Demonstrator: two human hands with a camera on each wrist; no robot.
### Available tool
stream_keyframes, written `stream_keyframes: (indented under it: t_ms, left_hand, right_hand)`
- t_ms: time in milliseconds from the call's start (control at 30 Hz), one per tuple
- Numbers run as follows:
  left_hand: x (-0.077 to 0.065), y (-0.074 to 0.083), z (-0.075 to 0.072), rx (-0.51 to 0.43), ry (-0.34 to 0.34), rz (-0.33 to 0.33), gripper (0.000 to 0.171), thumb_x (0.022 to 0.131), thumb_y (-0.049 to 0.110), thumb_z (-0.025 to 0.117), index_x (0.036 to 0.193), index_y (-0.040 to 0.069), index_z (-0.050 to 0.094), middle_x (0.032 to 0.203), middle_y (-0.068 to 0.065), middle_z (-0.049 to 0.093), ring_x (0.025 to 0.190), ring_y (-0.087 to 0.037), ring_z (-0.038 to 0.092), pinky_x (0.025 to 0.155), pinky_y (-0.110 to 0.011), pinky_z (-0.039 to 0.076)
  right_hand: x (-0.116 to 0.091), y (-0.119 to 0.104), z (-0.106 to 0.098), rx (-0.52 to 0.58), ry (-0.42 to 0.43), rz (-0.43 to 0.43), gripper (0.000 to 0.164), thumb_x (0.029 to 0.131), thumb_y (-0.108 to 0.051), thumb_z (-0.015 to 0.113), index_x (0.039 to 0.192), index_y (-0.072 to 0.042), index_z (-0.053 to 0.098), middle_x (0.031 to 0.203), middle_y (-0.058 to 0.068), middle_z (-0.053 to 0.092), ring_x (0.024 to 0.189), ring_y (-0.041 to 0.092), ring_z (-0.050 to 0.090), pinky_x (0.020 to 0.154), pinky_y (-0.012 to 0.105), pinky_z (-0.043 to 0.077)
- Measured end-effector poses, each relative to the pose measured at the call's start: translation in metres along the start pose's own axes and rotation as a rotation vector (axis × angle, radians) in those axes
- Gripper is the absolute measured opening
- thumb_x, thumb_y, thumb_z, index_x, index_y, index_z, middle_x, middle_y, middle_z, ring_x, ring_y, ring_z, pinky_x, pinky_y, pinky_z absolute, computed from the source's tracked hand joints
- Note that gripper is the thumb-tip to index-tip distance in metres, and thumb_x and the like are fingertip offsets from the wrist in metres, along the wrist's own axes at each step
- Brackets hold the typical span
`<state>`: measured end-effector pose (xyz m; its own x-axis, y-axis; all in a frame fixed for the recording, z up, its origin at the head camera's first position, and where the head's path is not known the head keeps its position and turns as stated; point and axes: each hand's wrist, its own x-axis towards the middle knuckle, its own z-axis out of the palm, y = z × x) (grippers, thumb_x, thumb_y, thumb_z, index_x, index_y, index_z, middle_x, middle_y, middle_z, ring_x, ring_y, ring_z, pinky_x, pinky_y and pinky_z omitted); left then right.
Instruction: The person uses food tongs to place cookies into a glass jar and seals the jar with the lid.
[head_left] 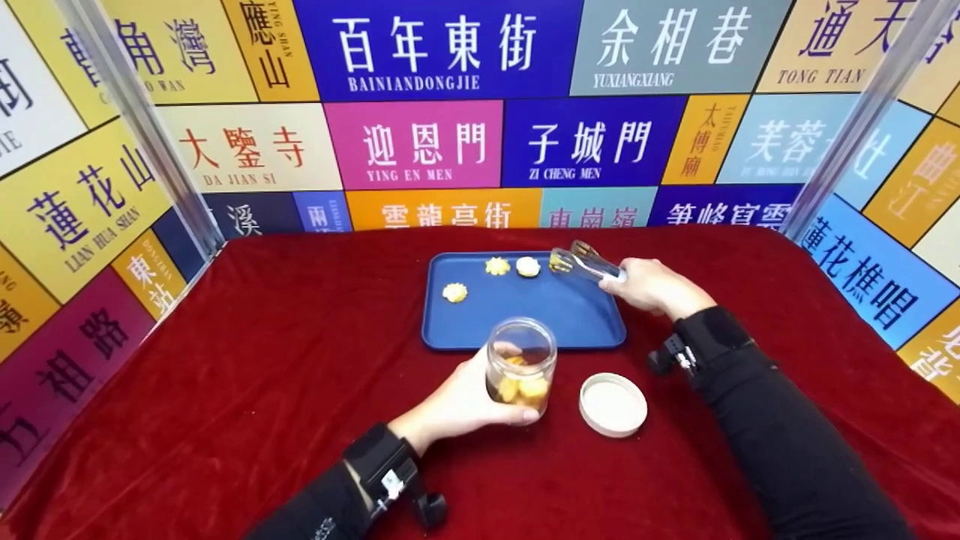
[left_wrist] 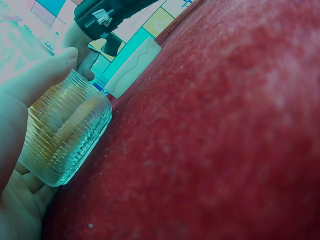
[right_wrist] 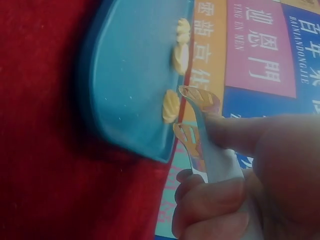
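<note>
My left hand [head_left: 457,401] grips a clear ribbed jar [head_left: 523,341], uncovered at the top, with several yellow cookies [head_left: 527,387] inside. In the left wrist view, the thumb lies across the jar's side. Metal tongs [head_left: 592,265] are held in my right hand [head_left: 654,286], over the right back part of a blue tray [head_left: 525,319]. Their tips stand apart close to a ridged cookie [right_wrist: 171,106]; I cannot tell whether they touch it. Three more cookies lie on the tray: a flower-shaped one [head_left: 497,266], a rounder one [head_left: 528,267] and another [head_left: 454,292] at the left.
A round off-white lid [head_left: 613,405] lies on the red cloth [head_left: 285,360], right of the jar and in front of the tray. Behind the table stands a wall of colourful sign panels [head_left: 420,142], with metal posts [head_left: 161,142] at the sides.
</note>
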<state>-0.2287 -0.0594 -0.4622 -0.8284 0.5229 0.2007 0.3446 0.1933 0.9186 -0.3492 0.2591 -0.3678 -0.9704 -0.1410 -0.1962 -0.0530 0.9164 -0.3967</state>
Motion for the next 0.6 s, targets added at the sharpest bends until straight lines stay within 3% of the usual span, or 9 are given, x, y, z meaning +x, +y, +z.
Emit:
stream_keyframes:
  t_ms: [200, 367, 600]
  left_hand:
    - [-0.001, 0.001, 0.000, -0.007, -0.005, -0.001, 0.089, 0.077, 0.028, 0.098, 0.148, 0.005, 0.049, 0.128, 0.006, 0.070, 0.116, -0.011, 0.067, 0.107, -0.032, 0.051]
    - [-0.001, 0.001, 0.000, 0.003, 0.002, -0.004, 0.090, 0.076, 0.028, 0.098, 0.148, 0.004, 0.049, 0.128, 0.006, 0.070, 0.115, -0.010, 0.067, 0.107, -0.032, 0.051]
    - [-0.001, 0.001, 0.000, -0.004, 0.004, -0.012, 0.090, 0.076, 0.029, 0.098, 0.148, 0.004, 0.050, 0.126, 0.006, 0.071, 0.114, -0.011, 0.068, 0.106, -0.032, 0.051]
  right_hand:
    - [0.006, -0.006, 0.006, -0.012, -0.003, 0.049, 0.051, 0.107, -0.042, 0.058, 0.127, 0.004, 0.054, 0.094, 0.018, 0.056, 0.075, 0.030, 0.057, 0.060, 0.037, 0.047]
    - [0.007, -0.009, 0.009, -0.034, 0.044, 0.028, 0.051, 0.107, -0.041, 0.059, 0.129, 0.005, 0.055, 0.105, 0.021, 0.060, 0.091, 0.034, 0.060, 0.075, 0.042, 0.046]
    - [0.008, -0.009, 0.013, -0.073, 0.079, 0.024, 0.052, 0.107, -0.039, 0.060, 0.128, 0.008, 0.056, 0.110, 0.024, 0.063, 0.095, 0.037, 0.061, 0.081, 0.046, 0.047]
